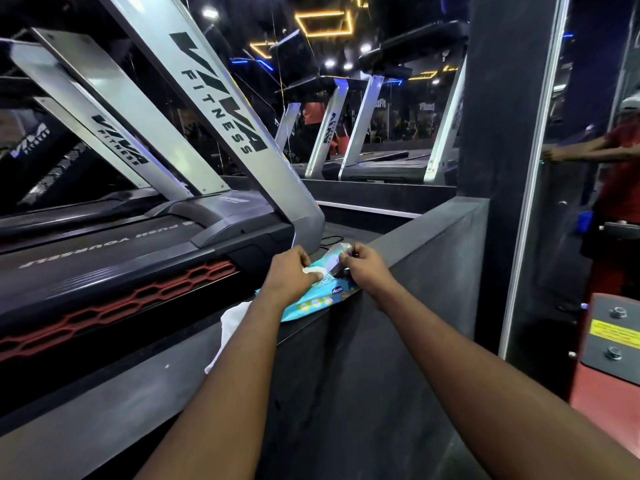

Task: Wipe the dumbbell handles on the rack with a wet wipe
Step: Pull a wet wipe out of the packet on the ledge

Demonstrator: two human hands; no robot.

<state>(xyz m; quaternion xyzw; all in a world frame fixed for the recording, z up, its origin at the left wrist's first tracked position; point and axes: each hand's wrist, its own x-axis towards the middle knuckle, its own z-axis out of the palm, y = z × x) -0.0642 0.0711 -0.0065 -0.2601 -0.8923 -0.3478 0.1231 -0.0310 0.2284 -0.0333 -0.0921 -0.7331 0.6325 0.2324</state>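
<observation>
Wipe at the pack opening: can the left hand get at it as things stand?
Likely yes. The right hand holds the flap lifted off the wipe pack, so nothing covers the opening, and the left hand pinches the white wipe there.

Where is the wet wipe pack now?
Head view, centre: the wet wipe pack lies on the grey ledge beside the treadmill, under left hand and right hand.

A dark grey ledge [433, 220] runs before me; past its left edge stands a treadmill [104, 258] with silver uprights [221, 109] marked VIVA FITNESS. A dark pillar [502, 116] rises at its far end, yellow ceiling lights [322, 14] above.
</observation>
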